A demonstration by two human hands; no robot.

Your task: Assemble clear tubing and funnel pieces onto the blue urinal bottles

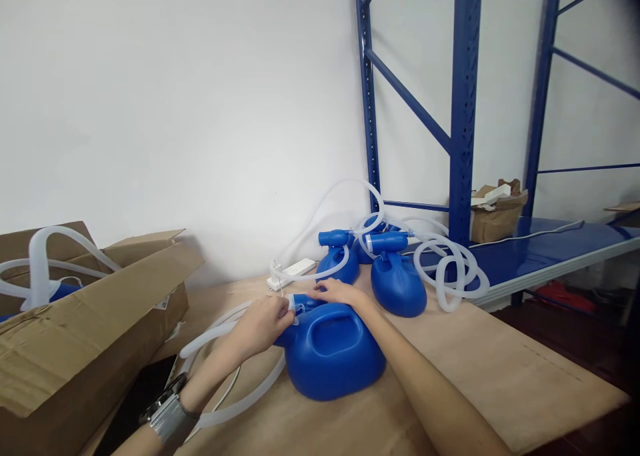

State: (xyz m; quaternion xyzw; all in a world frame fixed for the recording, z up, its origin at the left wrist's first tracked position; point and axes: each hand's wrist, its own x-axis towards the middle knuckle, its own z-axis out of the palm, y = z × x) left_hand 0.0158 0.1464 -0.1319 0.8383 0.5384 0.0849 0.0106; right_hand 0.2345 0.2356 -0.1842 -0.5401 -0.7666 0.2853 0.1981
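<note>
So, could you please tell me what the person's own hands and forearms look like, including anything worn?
Both the left hand and right hand are ungloved, with no sleeves in view. The left wrist wears a dark wristwatch with a silver-grey band.

So there's an open cardboard box near left, a white power strip farther back by the white wall, and blue metal shelving on the right with a small, stuffed carton on it.
</note>
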